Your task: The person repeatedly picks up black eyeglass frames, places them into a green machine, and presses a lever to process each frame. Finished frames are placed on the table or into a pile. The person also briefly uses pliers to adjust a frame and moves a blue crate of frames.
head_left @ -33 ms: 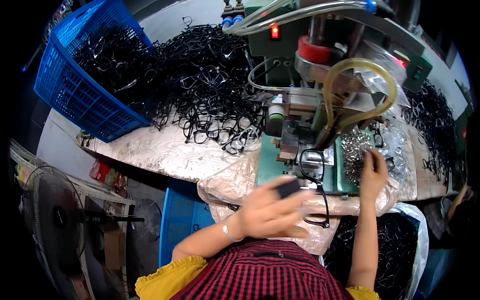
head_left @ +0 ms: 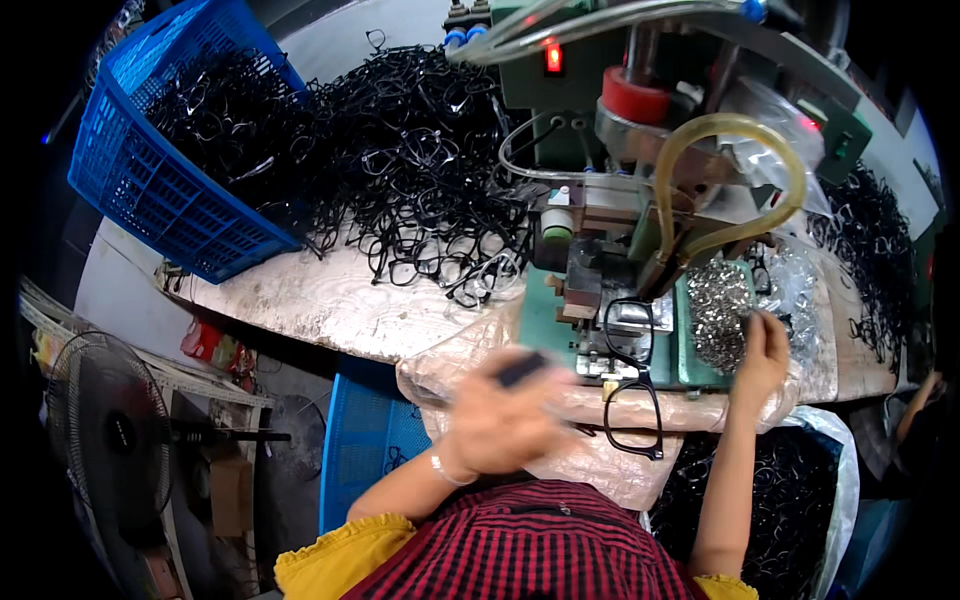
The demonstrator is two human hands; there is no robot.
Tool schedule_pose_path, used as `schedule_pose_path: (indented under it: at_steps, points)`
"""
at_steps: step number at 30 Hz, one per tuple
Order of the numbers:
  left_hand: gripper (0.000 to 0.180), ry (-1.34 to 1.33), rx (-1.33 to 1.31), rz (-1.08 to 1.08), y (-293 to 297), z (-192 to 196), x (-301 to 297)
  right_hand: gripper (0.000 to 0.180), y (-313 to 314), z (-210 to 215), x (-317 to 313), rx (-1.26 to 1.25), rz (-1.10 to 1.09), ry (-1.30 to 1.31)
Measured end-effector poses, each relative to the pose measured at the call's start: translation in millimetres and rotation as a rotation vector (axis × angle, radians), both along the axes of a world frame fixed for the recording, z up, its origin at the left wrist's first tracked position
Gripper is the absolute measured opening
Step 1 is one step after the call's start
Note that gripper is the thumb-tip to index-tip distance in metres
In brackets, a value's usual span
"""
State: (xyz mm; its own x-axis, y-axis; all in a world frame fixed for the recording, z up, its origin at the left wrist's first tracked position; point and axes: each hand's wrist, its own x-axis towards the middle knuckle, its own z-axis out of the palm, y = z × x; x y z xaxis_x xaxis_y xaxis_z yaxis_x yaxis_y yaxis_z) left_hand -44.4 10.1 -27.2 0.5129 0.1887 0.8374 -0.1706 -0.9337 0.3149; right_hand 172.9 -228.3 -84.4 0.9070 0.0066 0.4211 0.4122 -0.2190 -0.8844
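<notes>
Left hand (head_left: 503, 415) moved leftward, open, blurred; right fingers (head_left: 772, 335) bunched by metal pieces (head_left: 717, 310).

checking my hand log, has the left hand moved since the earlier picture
Yes: judged against the green machine base, the left hand has moved leftward, away from the black eyeglass frame; it is blurred.

Pale tabletop (head_left: 270, 312) is carrying tilted blue crate (head_left: 190, 215) and green machine (head_left: 610, 220); black eyeglass frames (head_left: 410, 150) (thickly heaped) are lying between.
</notes>
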Motion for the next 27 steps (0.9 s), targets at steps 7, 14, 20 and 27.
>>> schedule_pose_path:
  at_steps: [7,14,20,27]
  points:
    - [0.025,0.324,-0.008,0.563,52,-6,13,0.016,19,-28,13,0.404,0.017,0.155]
    - [0.015,0.485,0.027,0.576,154,-117,-10,0.017,11,-17,-7,0.239,0.117,0.109]
    - [0.024,0.233,-0.504,0.452,120,-14,29,0.016,27,-8,-3,0.178,0.185,0.071]
    - [0.037,0.73,-0.208,0.565,158,-64,71,0.013,8,-7,-18,0.05,0.055,0.121]
